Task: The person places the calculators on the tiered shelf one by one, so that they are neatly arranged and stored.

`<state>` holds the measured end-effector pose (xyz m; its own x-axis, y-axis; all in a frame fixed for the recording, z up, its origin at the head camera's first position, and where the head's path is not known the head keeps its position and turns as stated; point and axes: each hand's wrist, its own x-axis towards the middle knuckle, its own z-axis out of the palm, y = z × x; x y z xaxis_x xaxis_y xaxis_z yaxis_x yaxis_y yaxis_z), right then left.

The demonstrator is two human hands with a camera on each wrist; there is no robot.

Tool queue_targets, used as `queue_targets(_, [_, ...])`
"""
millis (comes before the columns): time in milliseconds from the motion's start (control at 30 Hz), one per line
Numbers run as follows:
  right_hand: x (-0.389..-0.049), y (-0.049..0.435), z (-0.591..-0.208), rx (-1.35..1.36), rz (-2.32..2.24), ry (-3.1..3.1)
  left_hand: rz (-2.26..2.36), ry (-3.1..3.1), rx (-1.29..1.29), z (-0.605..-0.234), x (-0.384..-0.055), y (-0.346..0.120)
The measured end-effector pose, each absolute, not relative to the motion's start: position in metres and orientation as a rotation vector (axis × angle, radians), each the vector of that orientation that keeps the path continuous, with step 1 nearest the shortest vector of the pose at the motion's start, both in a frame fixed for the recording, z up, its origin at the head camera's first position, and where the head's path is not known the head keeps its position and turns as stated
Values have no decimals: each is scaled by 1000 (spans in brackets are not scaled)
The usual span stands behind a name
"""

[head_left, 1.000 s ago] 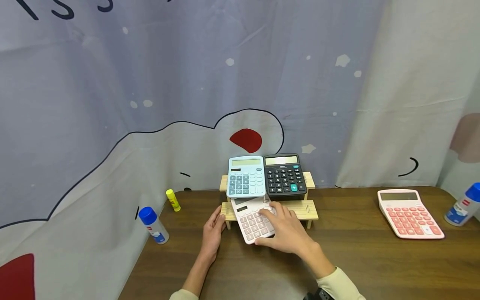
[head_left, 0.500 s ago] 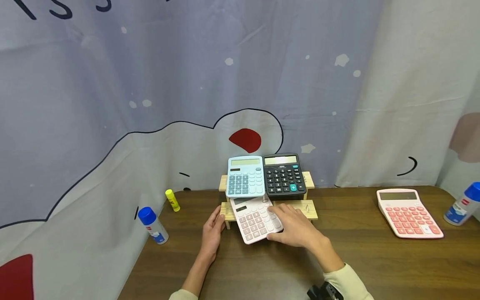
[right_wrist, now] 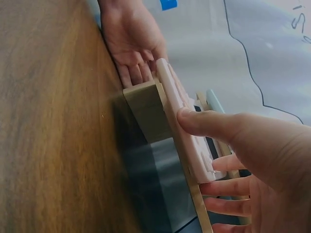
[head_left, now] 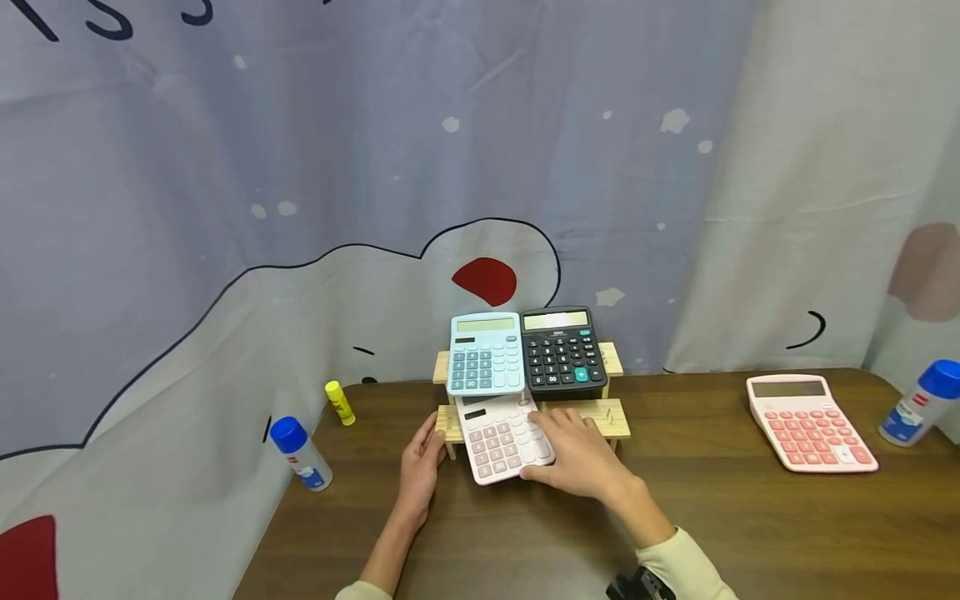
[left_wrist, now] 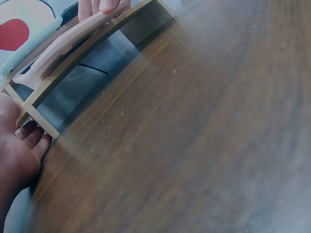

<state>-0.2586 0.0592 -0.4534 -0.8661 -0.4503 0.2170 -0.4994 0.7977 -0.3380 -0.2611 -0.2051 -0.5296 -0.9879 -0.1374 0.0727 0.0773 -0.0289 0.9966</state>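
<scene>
A pale pink calculator [head_left: 498, 442] lies slanted on the lower step of a small two-step wooden stand [head_left: 588, 417], its near end overhanging the front. My right hand [head_left: 581, 457] holds it by the right side; the thumb [right_wrist: 194, 121] presses its near edge and the fingers reach along its side. My left hand [head_left: 420, 468] grips the left end of the stand, thumb by the step and fingers around the leg in the left wrist view. On the upper step, a light blue calculator [head_left: 486, 358] and a black calculator [head_left: 564, 354] stand side by side.
A pink calculator with coral keys [head_left: 810, 425] lies at the table's right. Blue-capped bottles stand at the far right [head_left: 918, 404] and at the left [head_left: 302, 454]. A yellow glue stick [head_left: 340, 402] is near the back left. A patterned curtain [head_left: 375, 167] hangs behind the table.
My right hand has slid from the keys to the right edge of the pale pink calculator. That calculator has turned slightly straighter, its near end shifting left. The left hand stays on the stand.
</scene>
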Motion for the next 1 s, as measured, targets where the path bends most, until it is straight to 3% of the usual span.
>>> queue_targets(600, [-259, 48, -462, 663, 535, -2794, -2149, -2076, 76, -529, -262, -204])
queue_targets(1000, [-261, 62, -454, 741, 651, -2863, -2146, -2074, 78, -530, -261, -205])
